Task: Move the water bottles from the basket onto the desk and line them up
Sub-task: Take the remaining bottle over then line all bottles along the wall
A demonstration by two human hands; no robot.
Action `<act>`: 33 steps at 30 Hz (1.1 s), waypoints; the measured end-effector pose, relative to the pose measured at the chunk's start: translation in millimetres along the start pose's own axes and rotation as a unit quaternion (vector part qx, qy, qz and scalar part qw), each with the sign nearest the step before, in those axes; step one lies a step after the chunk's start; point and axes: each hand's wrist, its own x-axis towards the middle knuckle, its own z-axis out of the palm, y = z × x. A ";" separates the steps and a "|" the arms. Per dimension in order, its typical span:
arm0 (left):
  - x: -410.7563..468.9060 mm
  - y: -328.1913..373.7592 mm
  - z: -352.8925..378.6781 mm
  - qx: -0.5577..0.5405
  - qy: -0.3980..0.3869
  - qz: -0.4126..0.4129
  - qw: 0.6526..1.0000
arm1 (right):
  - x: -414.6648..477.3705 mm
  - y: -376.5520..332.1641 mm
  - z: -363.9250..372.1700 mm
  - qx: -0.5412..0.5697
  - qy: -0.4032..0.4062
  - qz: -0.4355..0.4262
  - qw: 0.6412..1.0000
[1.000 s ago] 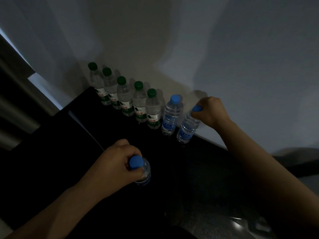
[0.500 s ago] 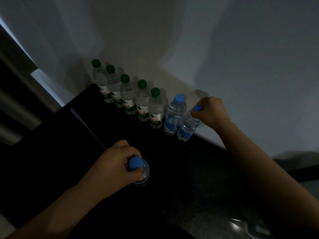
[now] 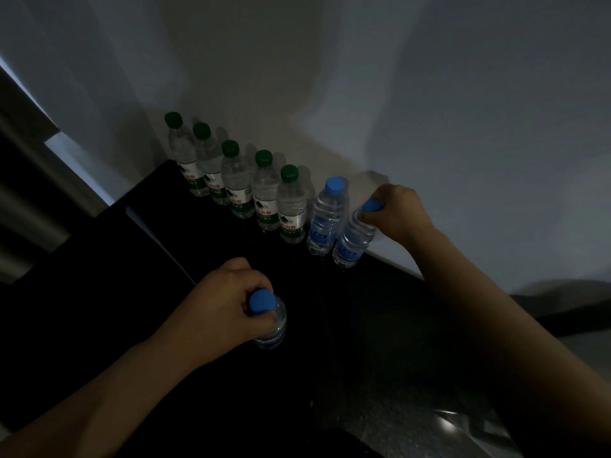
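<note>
Behind everything, from 9 o'clock round to 3 o'clock of the view, stands a pale wall (image 3: 429, 94); below it the dark desk (image 3: 380, 342) fills the lower half. On the desk, along the wall, a row of five green-capped bottles (image 3: 236, 180) runs from about 11 o'clock toward the centre, and one free blue bottle (image 3: 325, 219) stands just beside the last of them. The right hand (image 3: 401, 213), at about 3 o'clock, is curled round the cap and neck of a second blue bottle (image 3: 352, 241) at the end of the row; whether its base touches the desk I cannot tell. The left hand (image 3: 224, 302), at about 7 o'clock, grips the neck of a third blue bottle (image 3: 272, 328), well apart from the row. No basket is in view. I judge the task well advanced: six bottles are placed, one is being set, and one waits for its place.
</note>
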 end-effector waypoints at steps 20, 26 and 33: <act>103.0 89.5 29.4 0.092 -0.075 0.142 0.983 | -147.6 111.3 -11.4 0.082 0.028 0.163 0.983; 135.3 130.7 59.2 0.079 -0.075 0.150 0.983 | -172.3 124.2 -9.0 0.099 0.039 0.177 0.978; 167.6 149.2 89.0 0.070 -0.083 0.111 0.988 | -181.9 132.1 -8.8 0.121 0.064 0.185 0.973</act>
